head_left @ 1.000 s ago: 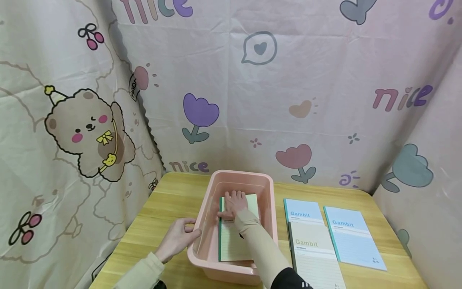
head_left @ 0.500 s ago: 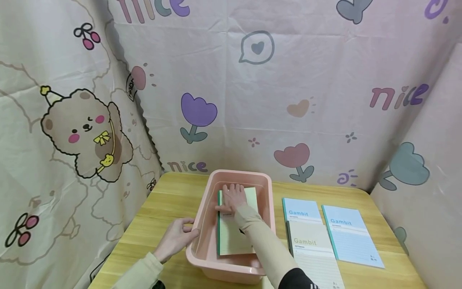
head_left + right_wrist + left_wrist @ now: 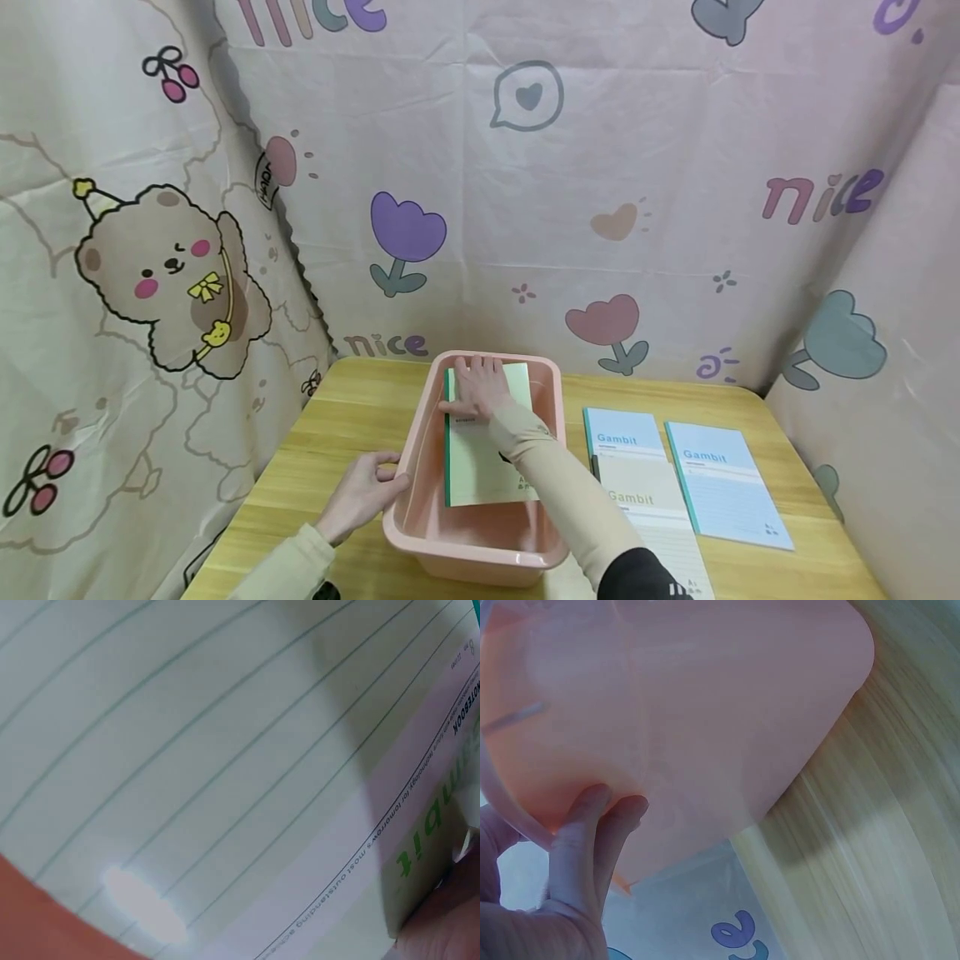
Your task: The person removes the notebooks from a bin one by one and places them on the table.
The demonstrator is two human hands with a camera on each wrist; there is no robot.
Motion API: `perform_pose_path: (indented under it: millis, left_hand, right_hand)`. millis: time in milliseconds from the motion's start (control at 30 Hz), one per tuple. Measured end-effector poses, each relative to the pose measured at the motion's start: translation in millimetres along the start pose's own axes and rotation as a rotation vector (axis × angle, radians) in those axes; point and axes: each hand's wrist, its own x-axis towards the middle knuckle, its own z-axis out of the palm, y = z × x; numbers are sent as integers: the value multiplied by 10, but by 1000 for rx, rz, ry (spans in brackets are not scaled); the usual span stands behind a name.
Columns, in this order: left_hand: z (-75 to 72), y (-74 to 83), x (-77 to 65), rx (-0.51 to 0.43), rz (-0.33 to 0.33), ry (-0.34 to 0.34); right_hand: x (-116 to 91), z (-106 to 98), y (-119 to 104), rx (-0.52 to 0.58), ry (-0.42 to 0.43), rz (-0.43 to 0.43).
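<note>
In the head view, my left hand (image 3: 362,496) grips the left rim of a pink plastic basin (image 3: 480,547). Two of its fingers lie along the basin's outer wall (image 3: 705,712) in the left wrist view. Inside the basin, my right hand (image 3: 480,389) holds a pale green notebook (image 3: 480,467) with a green spine, fingertips over its far edge and thumb at the spine side. The notebook's far end overlaps the basin's far wall. Its lined cover (image 3: 187,750) fills the right wrist view, with part of the hand at the lower right corner.
Right of the basin lie two blue Gambit notebooks, the nearer-left one (image 3: 618,423) partly under a cream notebook (image 3: 660,533), the other (image 3: 731,492) farther right. The wooden table (image 3: 360,392) is enclosed by printed cloth (image 3: 660,167) behind and at the sides.
My right hand and the green notebook have moved toward the basin's far end, showing more of its near floor. My left hand stays on the rim. The head view has shifted slightly.
</note>
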Motion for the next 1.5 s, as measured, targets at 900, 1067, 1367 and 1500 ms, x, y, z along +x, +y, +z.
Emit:
perform_pose_path:
  millis: [900, 1067, 1367, 1500]
  left_hand:
    - [16, 13, 13, 25, 2, 26]
    - [17, 15, 10, 23, -4, 29]
    - [25, -2, 20, 29, -5, 26]
    - [30, -2, 21, 44, -14, 47]
  right_hand:
    - [-124, -1492, 525, 1, 77, -63]
    - [-324, -1533, 808, 1, 82, -78]
    - [-823, -1300, 1468, -22, 135, -70]
    - [-1080, -1083, 1751, -25, 169, -65]
